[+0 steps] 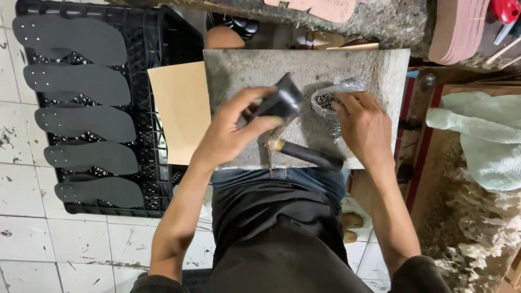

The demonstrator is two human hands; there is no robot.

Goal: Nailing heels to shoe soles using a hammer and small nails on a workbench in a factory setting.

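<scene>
Left hand (230,130) grips a dark, folded strap (282,100); right hand's (364,127) fingers dip, curled, into a clear bag (331,95) of small dark bits.

A slab (374,70) lies across the person's lap at centre. On it, the left hand (233,133) holds a strap (282,100); at its 3 o'clock the right hand (366,127) rests on a bag (331,97). A tool handle (309,154) lies at the slab's 6 o'clock edge. A card sheet (179,108) lies at 9 o'clock of the slab, partly beneath it. Further toward 9 o'clock stands a crate (163,32) bearing five soles (81,81) in a column. Cloth (483,135) lies at 3 o'clock.
</scene>
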